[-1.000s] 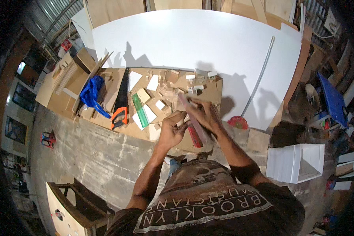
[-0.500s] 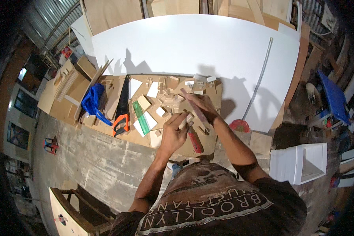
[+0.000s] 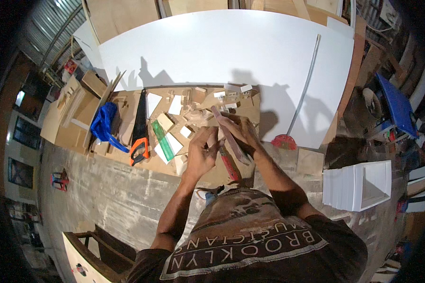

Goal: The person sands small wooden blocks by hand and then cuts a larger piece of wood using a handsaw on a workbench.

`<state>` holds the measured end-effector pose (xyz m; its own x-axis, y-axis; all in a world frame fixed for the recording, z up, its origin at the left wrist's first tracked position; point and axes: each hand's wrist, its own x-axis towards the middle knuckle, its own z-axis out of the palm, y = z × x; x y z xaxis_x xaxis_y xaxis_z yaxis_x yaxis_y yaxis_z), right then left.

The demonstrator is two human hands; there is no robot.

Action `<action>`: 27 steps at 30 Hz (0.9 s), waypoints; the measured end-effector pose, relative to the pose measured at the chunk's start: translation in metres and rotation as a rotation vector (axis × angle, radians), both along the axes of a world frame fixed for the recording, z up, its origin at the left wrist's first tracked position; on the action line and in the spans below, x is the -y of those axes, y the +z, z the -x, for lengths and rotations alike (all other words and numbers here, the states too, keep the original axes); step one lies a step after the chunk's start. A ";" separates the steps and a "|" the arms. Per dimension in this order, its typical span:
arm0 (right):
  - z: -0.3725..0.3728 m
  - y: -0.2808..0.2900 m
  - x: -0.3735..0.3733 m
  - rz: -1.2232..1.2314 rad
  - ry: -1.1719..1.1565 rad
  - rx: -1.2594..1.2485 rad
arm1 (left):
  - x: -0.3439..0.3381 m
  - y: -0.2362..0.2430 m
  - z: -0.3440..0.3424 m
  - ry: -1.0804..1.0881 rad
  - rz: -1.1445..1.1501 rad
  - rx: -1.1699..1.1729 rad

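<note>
My right hand (image 3: 242, 134) grips a long reddish-brown strip (image 3: 231, 136), perhaps a sanding stick, held slanting. Close on its left, my left hand (image 3: 202, 153) is closed around a small pale wooden block (image 3: 215, 137), mostly covered by the fingers. Beneath both hands lies a wooden board (image 3: 212, 177) covered with small wood offcuts. A long red tool (image 3: 229, 165) rests between my wrists; its kind is unclear. Left of my left hand are a green ruler (image 3: 162, 140) and a small white-topped block (image 3: 186, 131).
A handsaw with an orange handle (image 3: 140, 150) lies on the left, beside a blue cloth or bag (image 3: 104, 123). A large white panel (image 3: 212, 52) spans the far side, carrying a thin metal strip (image 3: 304, 85) and a red round object (image 3: 284, 142). A white cabinet (image 3: 357, 186) stands right.
The view has shifted slightly. My left hand has turned, so its block shows less. The strip in my right hand has come lower, across the gap beside my left fingers.
</note>
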<state>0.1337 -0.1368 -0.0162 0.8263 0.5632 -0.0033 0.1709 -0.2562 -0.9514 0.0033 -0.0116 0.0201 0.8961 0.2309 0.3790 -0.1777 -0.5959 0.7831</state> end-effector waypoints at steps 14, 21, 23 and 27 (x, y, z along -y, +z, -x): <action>0.032 0.017 -0.001 0.023 0.066 0.095 | -0.036 -0.033 0.005 0.016 0.320 0.040; -0.030 0.002 -0.031 0.060 -0.009 0.091 | -0.007 -0.016 0.006 -0.018 0.397 -0.117; -0.032 0.012 -0.026 0.024 0.006 0.132 | -0.018 -0.024 0.007 -0.029 0.526 -0.113; 0.021 0.038 0.014 -0.044 0.189 0.211 | -0.031 -0.029 0.015 -0.025 0.668 -0.183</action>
<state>0.1125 -0.1504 0.0216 0.6864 0.7033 0.1851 0.4071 -0.1606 -0.8992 -0.0119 0.0196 -0.0088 0.9403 0.3404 0.0054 -0.0154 0.0268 0.9995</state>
